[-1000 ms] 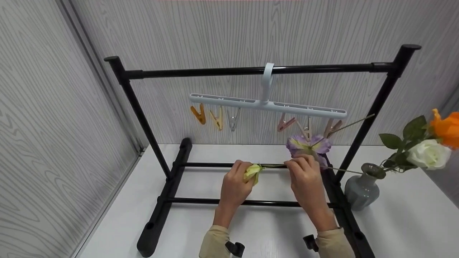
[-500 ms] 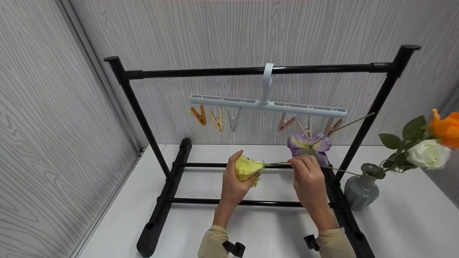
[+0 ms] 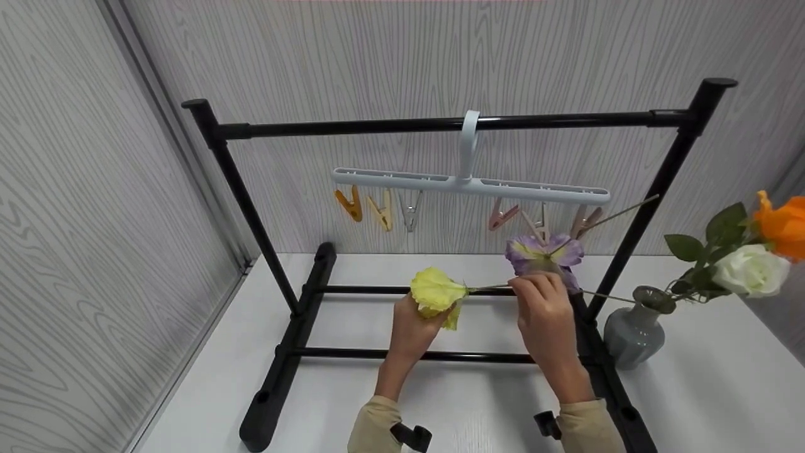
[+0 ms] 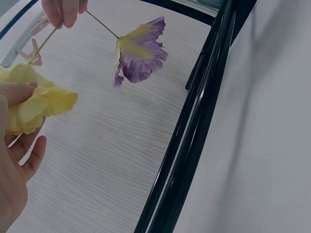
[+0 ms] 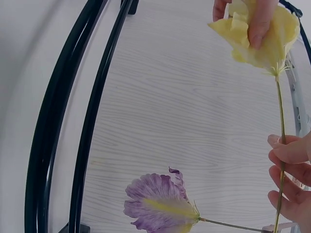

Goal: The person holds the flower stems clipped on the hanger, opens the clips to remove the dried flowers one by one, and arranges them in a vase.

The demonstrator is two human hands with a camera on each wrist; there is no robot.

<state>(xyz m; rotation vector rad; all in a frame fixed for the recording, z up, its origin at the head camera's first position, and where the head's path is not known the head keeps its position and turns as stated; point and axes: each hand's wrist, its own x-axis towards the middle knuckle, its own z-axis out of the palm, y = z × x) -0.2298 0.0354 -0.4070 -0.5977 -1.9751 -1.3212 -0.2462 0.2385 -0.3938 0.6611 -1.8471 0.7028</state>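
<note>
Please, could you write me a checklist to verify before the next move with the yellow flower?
1. Left hand holds yellow flower by its petals: ok.
2. Right hand holds its stem: ok.
3. Hanger hooked over bar: ok.
4. Orange peg free: ok, nothing shows in it.
5. Purple flower firmly clipped: cannot tell, grip strength does not show.
6. Vase upright: ok.

The person's left hand (image 3: 412, 328) holds a yellow flower (image 3: 435, 289); the right hand (image 3: 544, 314) pinches its stem (image 3: 490, 287); pegs (image 3: 357, 212) dangle from a hanger (image 3: 434, 184); over there stands a grey vase (image 3: 634, 338).
</note>
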